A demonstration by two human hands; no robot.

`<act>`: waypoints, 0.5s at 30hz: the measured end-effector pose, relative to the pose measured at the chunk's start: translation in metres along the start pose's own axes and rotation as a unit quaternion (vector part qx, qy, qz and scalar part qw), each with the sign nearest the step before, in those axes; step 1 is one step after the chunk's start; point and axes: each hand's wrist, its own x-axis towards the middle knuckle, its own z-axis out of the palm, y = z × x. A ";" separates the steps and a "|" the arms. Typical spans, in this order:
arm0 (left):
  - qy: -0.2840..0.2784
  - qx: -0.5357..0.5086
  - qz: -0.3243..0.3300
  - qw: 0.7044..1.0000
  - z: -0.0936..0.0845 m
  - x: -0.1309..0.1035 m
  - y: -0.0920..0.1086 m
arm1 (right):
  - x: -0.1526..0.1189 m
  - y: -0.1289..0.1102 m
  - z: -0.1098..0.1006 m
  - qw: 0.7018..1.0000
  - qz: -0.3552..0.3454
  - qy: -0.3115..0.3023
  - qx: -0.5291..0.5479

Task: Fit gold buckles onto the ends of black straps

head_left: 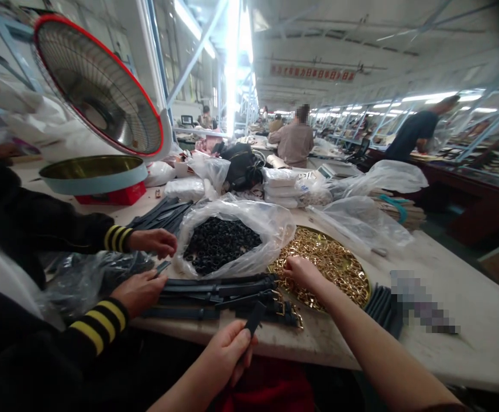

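Note:
My left hand [232,348] is closed on a dark leather strap [256,319], whose end sticks up past the thumb over the table's front edge. My right hand [303,273] reaches into a round tray [364,289] heaped with gold metal buckles [335,263]. Its fingers are drawn together at the left side of the heap, and whatever lies in them is hidden. Between my hands lie dark belts [215,297] with gold buckles at their right ends. Behind the belts, a clear plastic bag [277,223] holds many small black loops [221,243].
At left, a co-worker's hands [140,292] in striped cuffs hold a small dark piece. More dark straps [384,309] lie right of the tray. A red-rimmed fan heater [99,86] and plastic-wrapped packs [279,183] stand farther back. Other people are in the background.

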 end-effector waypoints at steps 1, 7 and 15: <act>0.003 0.009 0.007 1.000 0.000 -0.002 0.003 | -0.005 -0.003 -0.002 1.000 0.000 0.009 0.023; 0.052 0.068 0.052 0.995 0.000 -0.007 0.021 | -0.058 -0.046 -0.008 0.976 -0.034 -0.001 0.215; 0.058 0.086 0.049 0.993 0.004 -0.005 0.030 | -0.109 -0.097 0.003 0.772 0.008 -0.101 0.627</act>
